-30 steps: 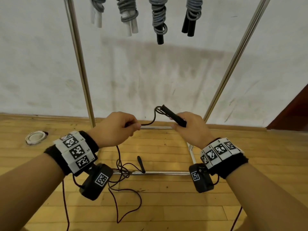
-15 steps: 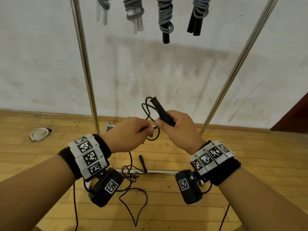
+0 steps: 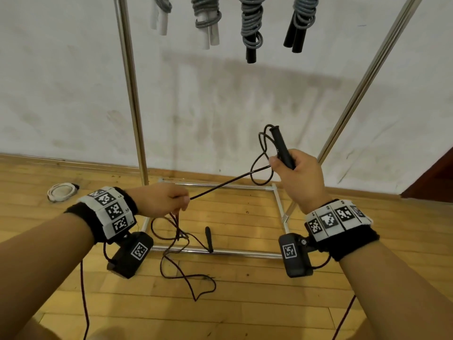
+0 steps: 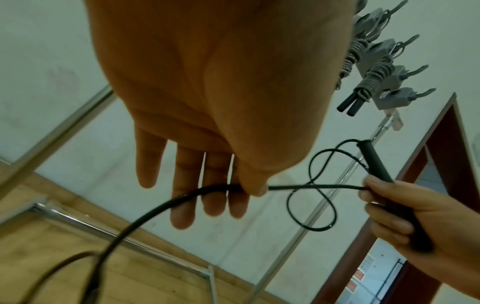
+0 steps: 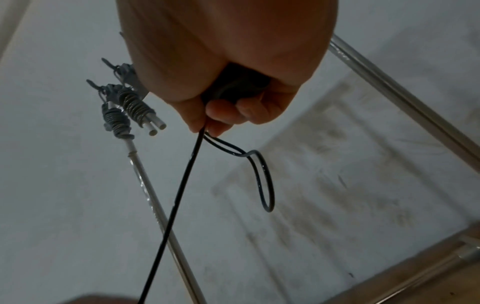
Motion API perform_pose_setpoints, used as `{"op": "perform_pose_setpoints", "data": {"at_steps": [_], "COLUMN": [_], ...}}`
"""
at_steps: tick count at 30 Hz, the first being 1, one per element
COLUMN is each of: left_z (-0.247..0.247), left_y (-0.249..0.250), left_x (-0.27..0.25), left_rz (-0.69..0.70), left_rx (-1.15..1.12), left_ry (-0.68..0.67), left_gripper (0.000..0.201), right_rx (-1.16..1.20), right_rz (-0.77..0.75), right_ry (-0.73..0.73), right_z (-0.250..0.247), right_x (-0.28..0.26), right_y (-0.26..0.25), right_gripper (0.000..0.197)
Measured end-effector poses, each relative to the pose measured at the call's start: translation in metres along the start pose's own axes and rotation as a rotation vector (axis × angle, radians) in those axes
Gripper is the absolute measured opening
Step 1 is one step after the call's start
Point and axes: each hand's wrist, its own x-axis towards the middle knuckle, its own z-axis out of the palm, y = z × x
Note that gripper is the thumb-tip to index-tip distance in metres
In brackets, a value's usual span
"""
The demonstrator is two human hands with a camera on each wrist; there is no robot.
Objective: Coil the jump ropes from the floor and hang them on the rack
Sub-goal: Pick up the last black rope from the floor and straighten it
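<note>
The left hand pinches the black rope taut; its slack and second handle lie on the floor by the rack's front base bar. The right hand grips the first handle, pinning two small loops. Coiling seems barely begun: next, the left hand should feed another loop across.

Your black jump rope stretched taut between both hands, one handle raised upright with small loops beside it, slack tangled on the floor, other handle lying against the rack's base bar.
</note>
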Motion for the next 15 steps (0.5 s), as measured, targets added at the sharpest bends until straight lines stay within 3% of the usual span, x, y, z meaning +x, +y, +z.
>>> {"op": "perform_pose_setpoints", "data": {"at_steps": [5, 9, 12, 15], "left_z": [-0.008, -0.008, -0.007, -0.004], "left_y": [-0.003, 0.014, 0.032, 0.048], "left_x": [-0.001, 0.0, 0.001, 0.002], "left_rz": [0.014, 0.089, 0.139, 0.172], "left_rx": [0.008, -0.079, -0.043, -0.017], "left_ry": [0.254, 0.366, 0.388, 0.341], "left_gripper": [0.027, 0.025, 0.025, 0.025], "right_rx": [-0.11, -0.34, -0.413, -0.241], "right_rz": [0.039, 0.046, 0.082, 0.065], "right_ry": [-0.092, -0.192, -0.178, -0.155], "right_z": [-0.003, 0.001, 0.006, 0.012], "right_x": [-0.001, -0.004, -0.006, -0.009], "right_y": [0.022, 0.028, 0.021, 0.007], "right_gripper": [0.024, 0.031, 0.034, 0.031]}}
